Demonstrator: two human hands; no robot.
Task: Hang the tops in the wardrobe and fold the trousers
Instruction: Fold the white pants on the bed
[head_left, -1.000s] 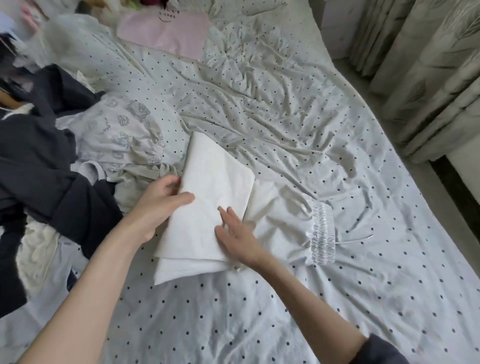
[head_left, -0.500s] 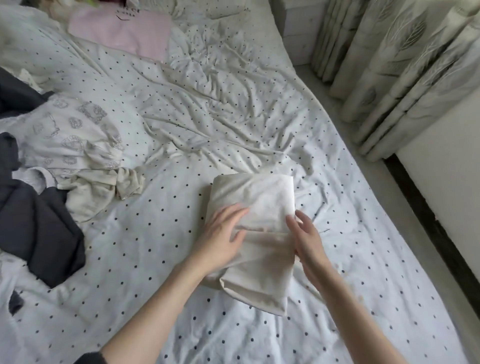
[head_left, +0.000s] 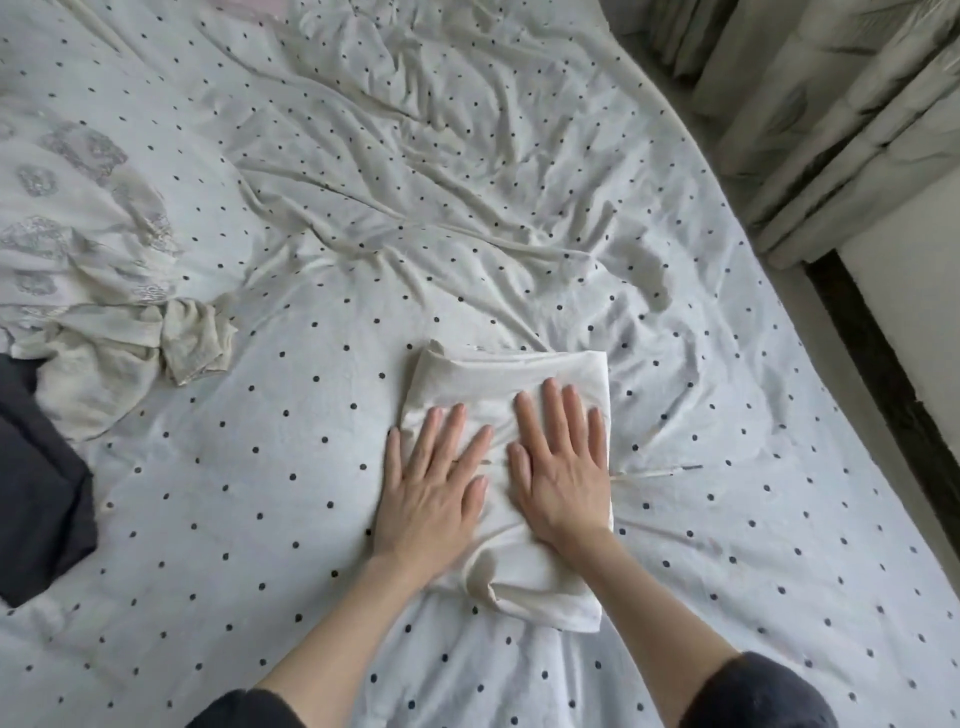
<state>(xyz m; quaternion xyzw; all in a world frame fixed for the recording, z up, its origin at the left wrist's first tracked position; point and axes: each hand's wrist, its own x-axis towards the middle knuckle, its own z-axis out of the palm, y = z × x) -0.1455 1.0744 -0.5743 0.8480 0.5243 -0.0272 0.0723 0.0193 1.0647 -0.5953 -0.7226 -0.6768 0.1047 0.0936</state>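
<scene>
Hands: your left hand (head_left: 434, 491) and right hand (head_left: 561, 475) press flat, fingers straight, on folded cream cotton trousers (head_left: 506, 384) at lower centre; lifting unevenly may spring the folds open

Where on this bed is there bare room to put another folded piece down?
Bare sheet lies between the folded trousers and the dark garment, and right of the trousers toward the bed edge. The left is crowded by the patterned garment.
</scene>
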